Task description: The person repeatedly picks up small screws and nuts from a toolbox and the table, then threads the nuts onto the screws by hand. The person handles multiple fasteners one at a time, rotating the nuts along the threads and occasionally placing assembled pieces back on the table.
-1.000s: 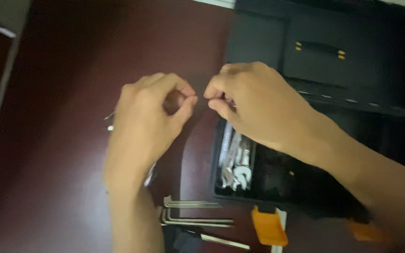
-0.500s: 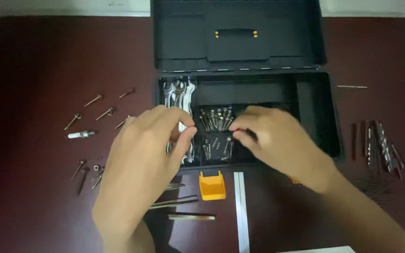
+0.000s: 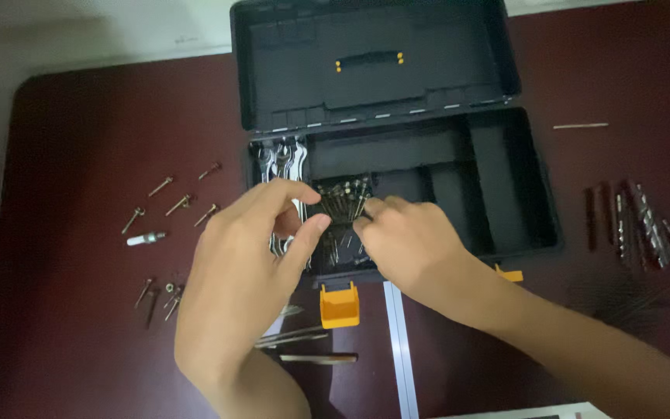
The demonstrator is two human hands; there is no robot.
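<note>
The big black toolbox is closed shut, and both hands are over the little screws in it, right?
Not quite. The black toolbox is open, with its lid tipped back, as the head view shows. The rest is right: the left hand and the right hand are both over the little screws inside it.

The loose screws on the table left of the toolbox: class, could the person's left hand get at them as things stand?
Probably yes. The screws lie bare on the dark table, with nothing over them. The left hand hangs just to their right, at the open toolbox, fingers loosely curled and apparently holding nothing.
</note>
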